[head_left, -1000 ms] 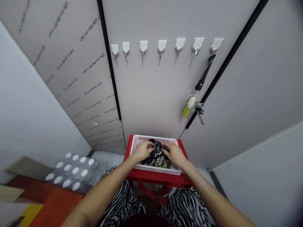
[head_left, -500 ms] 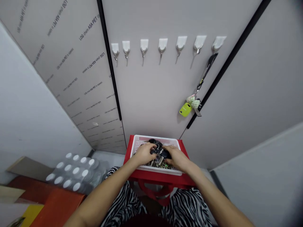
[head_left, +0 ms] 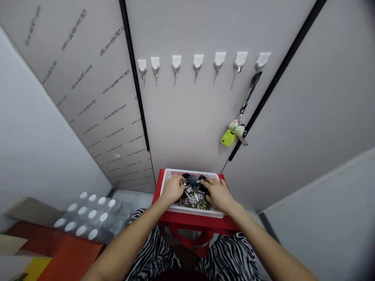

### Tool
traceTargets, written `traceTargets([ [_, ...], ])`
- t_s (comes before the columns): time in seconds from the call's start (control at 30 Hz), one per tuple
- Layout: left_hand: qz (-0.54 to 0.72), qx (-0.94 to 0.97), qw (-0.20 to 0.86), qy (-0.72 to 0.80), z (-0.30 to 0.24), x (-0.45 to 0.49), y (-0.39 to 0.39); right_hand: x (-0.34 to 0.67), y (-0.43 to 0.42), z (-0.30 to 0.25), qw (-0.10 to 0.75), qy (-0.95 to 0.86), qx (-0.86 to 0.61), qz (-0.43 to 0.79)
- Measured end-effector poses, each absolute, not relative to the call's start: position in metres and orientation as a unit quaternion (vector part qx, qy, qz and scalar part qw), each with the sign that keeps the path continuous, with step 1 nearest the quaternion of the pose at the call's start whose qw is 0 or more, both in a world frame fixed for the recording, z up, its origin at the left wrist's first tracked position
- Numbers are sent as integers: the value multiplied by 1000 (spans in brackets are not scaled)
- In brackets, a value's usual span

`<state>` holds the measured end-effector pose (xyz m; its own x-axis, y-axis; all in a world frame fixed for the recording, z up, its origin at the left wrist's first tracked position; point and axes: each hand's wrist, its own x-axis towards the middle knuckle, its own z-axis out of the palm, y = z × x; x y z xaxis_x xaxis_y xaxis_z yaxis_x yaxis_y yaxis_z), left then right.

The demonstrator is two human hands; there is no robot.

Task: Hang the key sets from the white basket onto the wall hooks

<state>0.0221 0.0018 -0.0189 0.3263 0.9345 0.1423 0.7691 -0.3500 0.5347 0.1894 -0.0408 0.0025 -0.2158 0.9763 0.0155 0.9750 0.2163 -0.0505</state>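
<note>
A white plastic basket (head_left: 190, 212) with slotted sides sits low in front of me. Inside it lies a jumble of keys (head_left: 192, 187) with metal rings, black fobs and small charms. A round greenish-gold wheel-like charm (head_left: 202, 205) shows near the front wall. My left hand (head_left: 173, 189) reaches in from the left, fingers and thumb curled on the edge of the keys. From the other side my right hand (head_left: 218, 193) grips the black pieces of the bunch. Fingertips of both hands are partly hidden among the keys.
Several white adhesive hooks (head_left: 198, 61) line the panel ahead; a strap with a lime-green tag (head_left: 228, 137) hangs from the rightmost. Beneath the basket is a red bag (head_left: 202, 221) with handles. Wrapped bottles (head_left: 92, 214) and an orange-brown box (head_left: 70, 253) stand at left.
Both hands have spread slightly apart, and the keys between them have shifted, baring more of the basket's floor at the front. The view has tilted a little.
</note>
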Motion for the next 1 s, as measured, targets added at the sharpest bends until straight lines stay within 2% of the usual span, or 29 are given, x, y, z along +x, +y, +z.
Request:
traceTargets([
  [0.27,235,781,196,544,-15,20,0,194,-40,10,40,-804,-593,34],
  [0.43,301,777,205,514,-10,20,0,203,-48,22,130,-790,-584,131],
  [0.57,325,777,259,473,-6,24,-3,205,-50,33,218,-751,-579,229],
  [0.8,304,734,449,408,-4,30,-15,200,-44,47,386,-621,-578,362],
  [0.9,279,651,579,404,2,34,-17,195,-43,52,459,-570,-572,370],
  [1.0,289,500,729,368,10,38,-16,190,-45,51,481,-565,-570,354],
])
